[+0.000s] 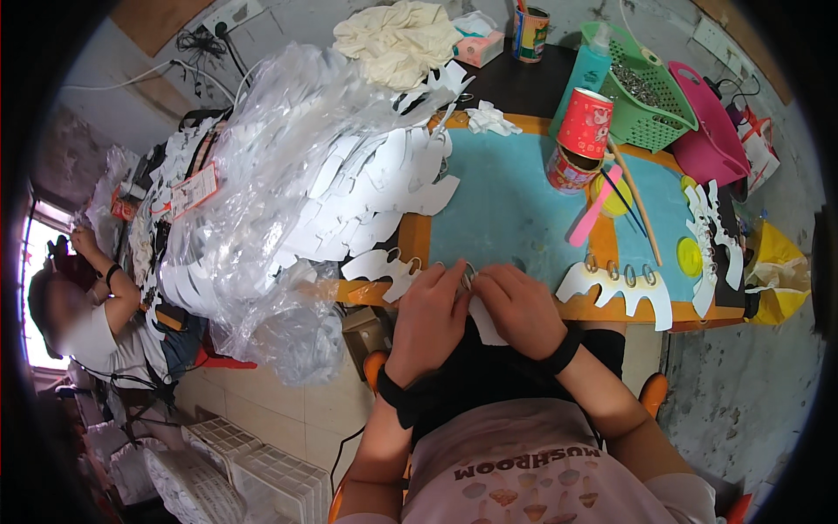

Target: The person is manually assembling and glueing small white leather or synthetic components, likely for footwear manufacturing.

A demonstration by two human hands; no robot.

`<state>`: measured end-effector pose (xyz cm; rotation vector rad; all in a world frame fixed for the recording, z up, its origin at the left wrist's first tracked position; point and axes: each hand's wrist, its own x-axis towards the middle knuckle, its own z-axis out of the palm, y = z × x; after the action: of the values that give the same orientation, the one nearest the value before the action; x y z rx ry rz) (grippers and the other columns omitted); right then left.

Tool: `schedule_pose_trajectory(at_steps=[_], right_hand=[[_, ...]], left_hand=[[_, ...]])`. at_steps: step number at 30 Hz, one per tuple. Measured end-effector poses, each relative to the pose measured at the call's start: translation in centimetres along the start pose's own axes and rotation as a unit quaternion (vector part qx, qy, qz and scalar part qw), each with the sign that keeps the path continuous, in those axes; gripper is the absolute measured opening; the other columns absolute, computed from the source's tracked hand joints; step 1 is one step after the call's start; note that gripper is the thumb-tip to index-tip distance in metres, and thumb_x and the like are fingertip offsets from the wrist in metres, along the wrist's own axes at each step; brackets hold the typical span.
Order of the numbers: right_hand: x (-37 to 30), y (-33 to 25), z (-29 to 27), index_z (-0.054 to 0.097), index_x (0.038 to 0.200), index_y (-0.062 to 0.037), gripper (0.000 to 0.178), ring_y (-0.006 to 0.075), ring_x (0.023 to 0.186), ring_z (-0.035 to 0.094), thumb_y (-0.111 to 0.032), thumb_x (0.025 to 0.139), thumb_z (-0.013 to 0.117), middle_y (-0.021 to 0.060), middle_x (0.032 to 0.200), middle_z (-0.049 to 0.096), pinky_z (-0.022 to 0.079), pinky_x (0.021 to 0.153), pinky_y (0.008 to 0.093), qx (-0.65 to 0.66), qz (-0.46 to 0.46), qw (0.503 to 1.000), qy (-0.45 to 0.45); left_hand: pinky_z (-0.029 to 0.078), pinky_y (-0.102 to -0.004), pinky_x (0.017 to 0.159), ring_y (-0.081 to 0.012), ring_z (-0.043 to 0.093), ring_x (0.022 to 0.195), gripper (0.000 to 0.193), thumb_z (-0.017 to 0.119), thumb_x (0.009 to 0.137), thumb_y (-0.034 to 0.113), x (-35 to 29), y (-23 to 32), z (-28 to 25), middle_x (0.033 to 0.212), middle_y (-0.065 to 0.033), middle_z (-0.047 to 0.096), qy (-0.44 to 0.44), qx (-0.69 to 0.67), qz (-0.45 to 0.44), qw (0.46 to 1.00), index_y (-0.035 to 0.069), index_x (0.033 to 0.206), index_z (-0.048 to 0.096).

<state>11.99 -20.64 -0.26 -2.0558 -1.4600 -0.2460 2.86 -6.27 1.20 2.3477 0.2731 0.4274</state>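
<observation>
At the near edge of the table, my left hand [426, 325] and my right hand [522, 313] are close together, fingers bent and pinching. Between them is a white scalloped cut-out piece [374, 265] with metal rings along its edge; one end shows left of my left hand, and a white part [485, 325] shows below my fingers. A metal ring [470, 272] stands up at my fingertips, which partly hide it. To the right lies a similar white cut-out piece [650, 295] with several metal rings on its upper edge.
A heap of white cut-out pieces [367, 188] and clear plastic [236, 166] covers the left. Behind are a red can [585, 122], a teal bottle [587, 68], a green basket [642, 122] of metal bits and a pink basket [709, 131]. Another person [96, 323] sits at far left.
</observation>
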Motion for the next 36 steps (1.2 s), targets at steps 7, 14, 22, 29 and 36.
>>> schedule_pose_trajectory(at_steps=[7,14,22,29,36], right_hand=[[-0.4,0.1,0.1,0.062,0.103,-0.0011,0.027,0.0262,0.088,0.06,-0.006,0.076,0.061,0.0077,0.1,0.059,0.053,0.072,0.0349,0.019,-0.005,1.0,0.008],[-1.2,-0.6,-0.8,0.063,0.108,0.002,0.035,0.0312,0.096,0.059,0.0,0.072,0.064,0.0137,0.109,0.058,0.05,0.085,0.0392,0.067,0.012,0.998,-0.013],[-1.7,-1.2,-1.1,0.062,0.111,0.003,0.039,0.0334,0.103,0.057,0.002,0.072,0.064,0.0163,0.115,0.057,0.047,0.093,0.0402,0.08,0.039,0.996,-0.02],[-0.2,-1.5,-0.3,0.061,0.096,-0.0008,0.016,0.034,0.086,0.059,-0.004,0.081,0.065,0.0133,0.093,0.061,0.05,0.074,0.0416,0.14,0.142,0.979,0.047],[0.5,-1.4,0.8,0.056,0.084,-0.003,0.012,0.0325,0.079,0.058,-0.011,0.084,0.065,0.012,0.082,0.056,0.049,0.067,0.0412,0.043,0.145,0.988,0.039]], left_hand=[[0.051,-0.0383,0.07,-0.031,0.062,0.079,0.037,0.065,0.08,-0.006,-1.3,-0.3,-0.1,0.091,-0.0136,0.062,0.04,0.019,0.117,0.992,0.002,0.116,0.067],[0.051,-0.0372,0.071,-0.0286,0.062,0.081,0.039,0.063,0.078,-0.008,-2.7,-1.1,1.2,0.097,-0.0119,0.06,0.078,0.087,0.156,0.981,0.004,0.114,0.069],[0.052,-0.0386,0.082,-0.0298,0.062,0.096,0.039,0.063,0.079,-0.004,-4.2,-2.0,2.5,0.112,-0.0134,0.059,0.12,0.219,0.206,0.946,0.001,0.117,0.067],[0.051,-0.0392,0.085,-0.0293,0.061,0.1,0.036,0.062,0.08,-0.001,-4.0,-2.2,2.7,0.118,-0.0134,0.058,0.117,0.231,0.238,0.936,-0.003,0.115,0.066],[0.044,-0.042,0.094,-0.029,0.055,0.115,0.039,0.061,0.076,0.004,-4.0,-2.4,2.8,0.126,-0.013,0.058,0.135,0.233,0.224,0.937,0.0,0.114,0.067]])
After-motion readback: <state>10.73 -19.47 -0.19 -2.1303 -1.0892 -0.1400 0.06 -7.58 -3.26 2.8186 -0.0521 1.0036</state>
